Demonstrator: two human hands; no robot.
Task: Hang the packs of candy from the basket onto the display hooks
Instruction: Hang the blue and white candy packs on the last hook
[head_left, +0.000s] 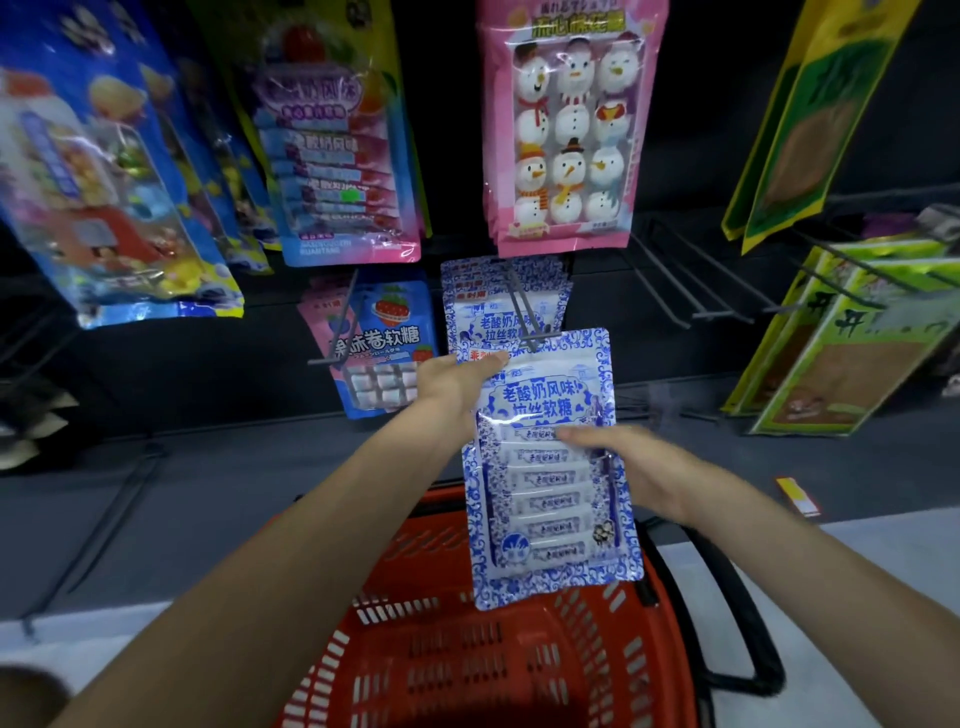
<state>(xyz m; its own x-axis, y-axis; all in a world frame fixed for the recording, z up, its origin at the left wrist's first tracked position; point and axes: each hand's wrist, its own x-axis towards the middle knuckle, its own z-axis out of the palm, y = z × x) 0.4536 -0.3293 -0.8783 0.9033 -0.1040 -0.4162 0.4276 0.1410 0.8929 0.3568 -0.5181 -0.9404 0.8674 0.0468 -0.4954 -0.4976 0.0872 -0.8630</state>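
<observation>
Taking the red basket (467, 670) as the landmark: it is sitting at the bottom centre, its slotted walls showing, and no packs can be seen inside it. Up and left of the basket, blue packs (98, 171) of mixed sweets are hanging, too blurred to read or count. Nearer, a pink-and-blue pack (337, 150) is hanging above a blue strawberry pack (387, 343) ending in "软糖". Directly above the basket, the left hand (452, 379) is pinching the top left corner of one blue-and-white candy pack (550, 467), printed "老酸奶风味 拉丝软糖", its top edge touching the tip of a display hook (522, 312) already carrying several matching packs (498, 306). The right hand (639, 467) is lying open, fingers flat on the pack's front. Higher, a pink snowman pack (569, 130) is showing twelve figures. Right of the basket, green-and-yellow packs (836, 338) are hanging.
</observation>
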